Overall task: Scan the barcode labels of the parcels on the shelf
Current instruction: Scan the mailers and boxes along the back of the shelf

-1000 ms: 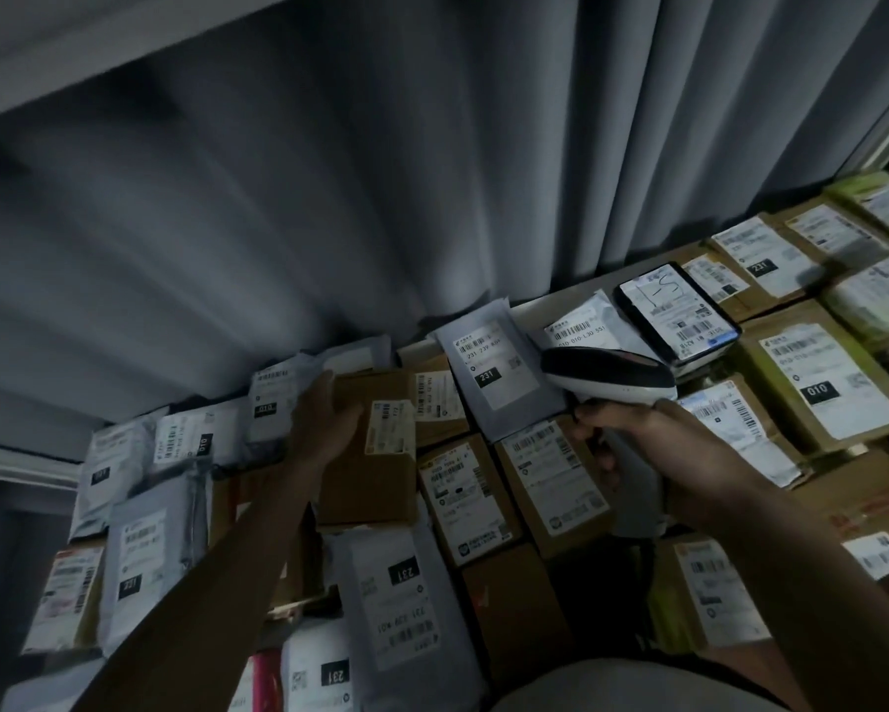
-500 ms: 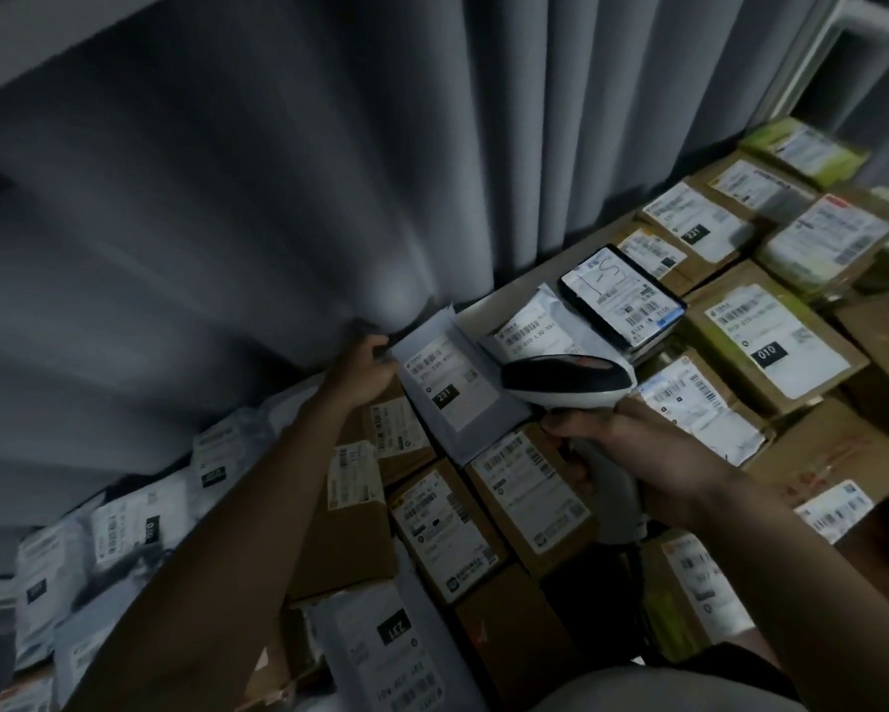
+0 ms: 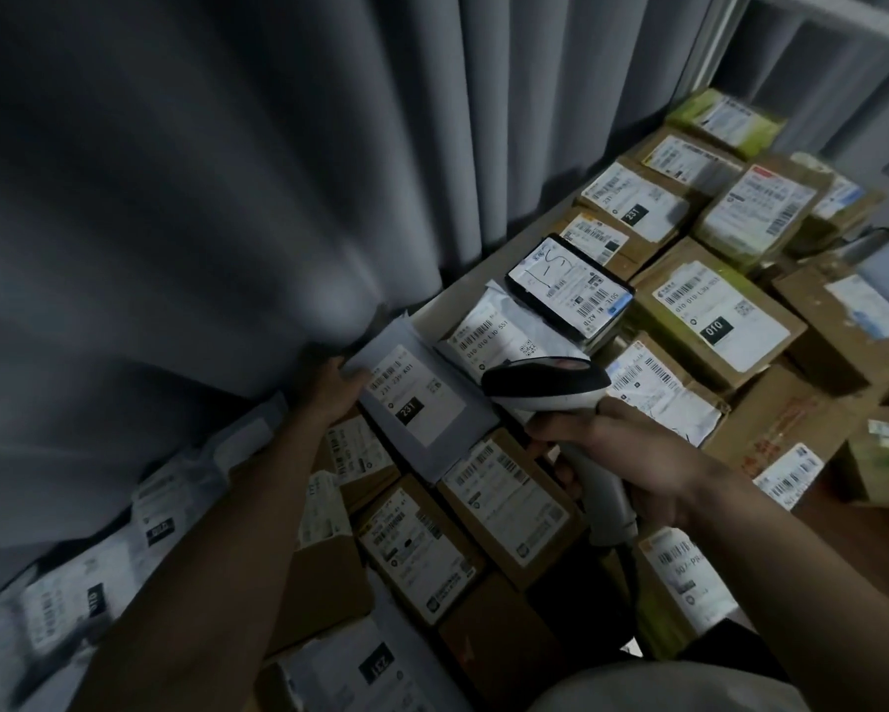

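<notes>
Many labelled parcels lie packed on the shelf. My left hand (image 3: 337,390) grips the far left edge of a grey mailer (image 3: 434,418) whose white label reads 231. The mailer lies tilted over brown boxes. My right hand (image 3: 617,457) grips the handle of a white barcode scanner (image 3: 547,385) with a dark head. The scanner's head sits just right of the grey mailer, above a white mailer (image 3: 488,341) labelled 010. A brown box (image 3: 504,498) with a barcode label lies under the scanner.
A grey curtain (image 3: 277,172) hangs behind the shelf, touching the back parcels. A black-edged parcel (image 3: 568,285) and a brown box marked 010 (image 3: 714,313) lie to the right. More grey mailers (image 3: 98,573) fill the left. A white shelf post (image 3: 730,23) stands at top right.
My left hand left a brown box on the left and moved right to the grey 231 mailer's edge. The view swung right. The scanner stays in my right hand.
</notes>
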